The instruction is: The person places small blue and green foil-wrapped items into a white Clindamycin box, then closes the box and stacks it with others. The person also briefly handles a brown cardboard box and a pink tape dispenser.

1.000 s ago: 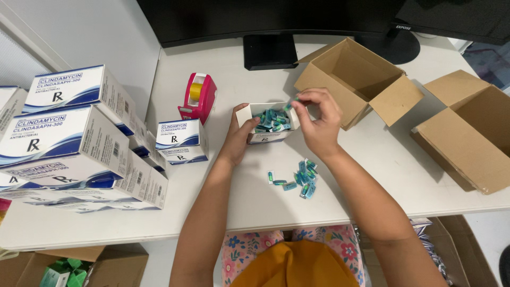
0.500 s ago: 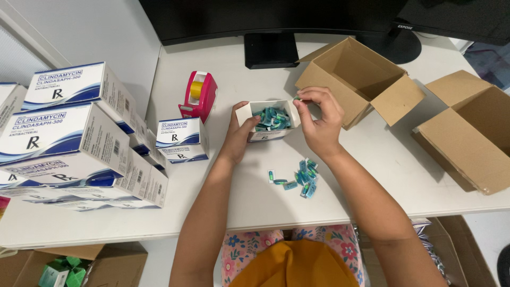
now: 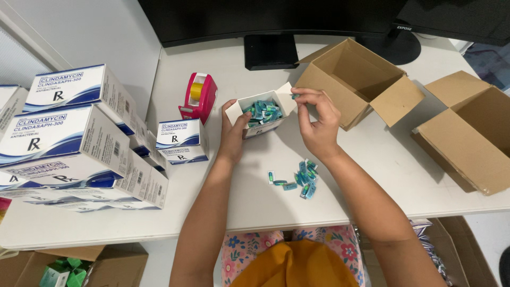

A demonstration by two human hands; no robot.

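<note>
While left hand (image 3: 232, 130) grips the open box (image 3: 261, 113) of capsules, right hand (image 3: 317, 119) pinches one capsule (image 3: 294, 96) at its flap.

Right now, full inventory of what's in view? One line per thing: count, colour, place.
Small box: one, white, open, full of teal packets, desk centre.
Loose packets: small cluster, teal, on the desk near the right forearm.
Tape dispenser: one, pink-red with a yellow roll, left of the small box.
Closed small boxes: two stacked, white and blue, below the dispenser.
Large cartons: stack, white and blue, desk left.
Cardboard boxes: two, brown, open, desk right.
Monitor: black, at the back.
Desk: white.
Left hand: holds the small box.
Right hand: fingers pinch a teal packet at the box's flap.
</note>
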